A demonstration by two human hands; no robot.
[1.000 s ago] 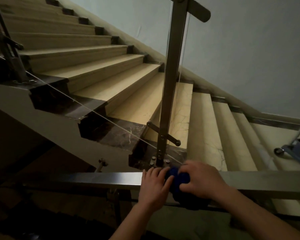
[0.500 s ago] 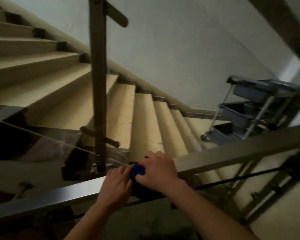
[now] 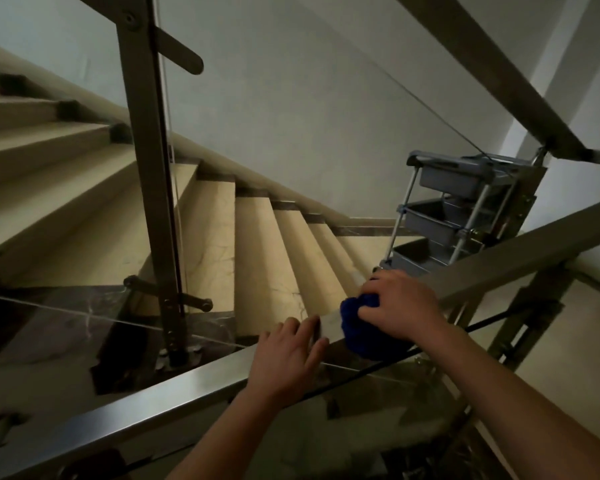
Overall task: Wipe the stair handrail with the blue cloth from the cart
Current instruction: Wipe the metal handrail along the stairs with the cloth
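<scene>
A square steel handrail (image 3: 146,403) runs from lower left up to the right across the head view. My right hand (image 3: 400,304) presses a bunched blue cloth (image 3: 355,323) onto the rail and is shut on it. My left hand (image 3: 288,355) lies flat on the rail just left of the cloth, fingers apart, with a short bare stretch of rail between the two hands. The grey three-tier cart (image 3: 461,216) stands on the landing behind the rail, at the right.
Beige stone stairs (image 3: 257,251) rise to the left beyond the rail. A steel baluster post (image 3: 153,174) holding a glass panel stands in front of them. Another handrail (image 3: 492,71) slants overhead at the upper right. A white wall is behind.
My right hand has slid the blue cloth to the right along the rail, away from my left hand, which stays on the rail. The view has swung right, bringing the cart into sight.
</scene>
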